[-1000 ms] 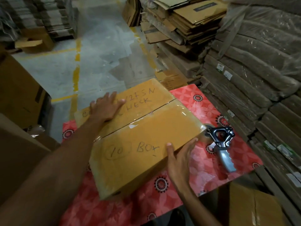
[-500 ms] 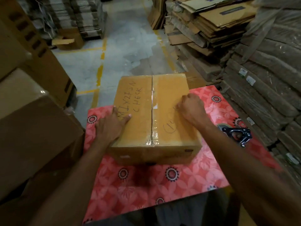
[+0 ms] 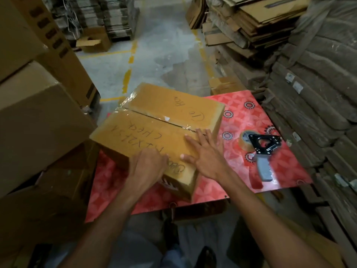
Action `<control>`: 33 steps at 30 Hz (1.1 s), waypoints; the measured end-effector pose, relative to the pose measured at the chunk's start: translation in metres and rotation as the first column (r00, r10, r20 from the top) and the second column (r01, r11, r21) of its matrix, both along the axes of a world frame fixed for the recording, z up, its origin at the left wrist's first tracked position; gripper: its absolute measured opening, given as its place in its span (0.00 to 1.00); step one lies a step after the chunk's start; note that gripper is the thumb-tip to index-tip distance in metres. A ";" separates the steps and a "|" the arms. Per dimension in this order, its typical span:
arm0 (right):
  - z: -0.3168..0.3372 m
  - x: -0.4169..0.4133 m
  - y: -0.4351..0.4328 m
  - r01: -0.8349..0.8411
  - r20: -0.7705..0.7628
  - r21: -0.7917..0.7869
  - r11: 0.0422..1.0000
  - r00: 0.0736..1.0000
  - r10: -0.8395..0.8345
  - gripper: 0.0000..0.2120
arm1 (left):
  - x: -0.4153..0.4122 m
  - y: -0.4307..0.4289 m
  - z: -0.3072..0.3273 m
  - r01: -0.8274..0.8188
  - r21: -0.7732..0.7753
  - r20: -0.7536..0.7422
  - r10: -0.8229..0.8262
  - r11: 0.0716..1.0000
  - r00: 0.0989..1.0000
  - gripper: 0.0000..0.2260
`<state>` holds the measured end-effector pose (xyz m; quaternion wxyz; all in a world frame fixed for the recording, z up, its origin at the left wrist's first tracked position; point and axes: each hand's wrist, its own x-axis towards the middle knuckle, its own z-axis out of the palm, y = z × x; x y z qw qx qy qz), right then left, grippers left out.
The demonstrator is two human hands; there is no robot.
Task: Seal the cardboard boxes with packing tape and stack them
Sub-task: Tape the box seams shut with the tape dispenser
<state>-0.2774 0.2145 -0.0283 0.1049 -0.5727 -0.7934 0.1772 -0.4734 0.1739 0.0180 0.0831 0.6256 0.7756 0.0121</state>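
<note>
the box [image 3: 154, 130] sits on the left part of the red flower-print counter [image 3: 249, 120], top seam taped shut with clear tape. half a second ago it was square to the camera with the seam running straight away. now it's spun round, so the seam runs on a slant from far left to near right and the marker writing reads upside down. it has also slid left, and its left corner hangs off the counter edge.

the left grip [image 3: 146, 167] used to lie flat on the left flap. now it's at the near edge, fingers bent over the top and holding it. the right grip [image 3: 207, 158] was a fist on the lid. now it's open, flat on top by the near end of the seam, fingers spread.

the tape dispenser [image 3: 260, 151] hasn't budged. it lies on the counter right of the box, apart from it, grey handle pointing toward the camera.

what's in the way: big brown cartons [image 3: 32, 120] stacked on the left, just beside the overhanging corner. flattened cardboard stacks [image 3: 309, 89] wall off the right side. beyond the counter there's concrete floor [image 3: 154, 45] with yellow lines and a small open carton [image 3: 92, 42] sitting on it further back.
</note>
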 end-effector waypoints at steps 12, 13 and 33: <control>-0.022 0.034 -0.048 -0.299 -0.079 0.135 0.945 0.947 0.311 0.31 | -0.002 0.076 -0.032 0.554 -0.051 -0.040 -0.556 0.831 0.830 0.31; -0.022 0.052 -0.042 -0.316 -0.100 0.081 0.945 0.941 0.323 0.31 | 0.005 0.075 -0.034 0.559 -0.025 -0.048 -0.560 0.828 0.827 0.32; -0.130 0.179 0.037 0.786 0.035 -0.406 0.466 0.523 -0.851 0.20 | 0.074 0.161 -0.052 0.742 0.071 0.014 -0.744 0.667 0.668 0.36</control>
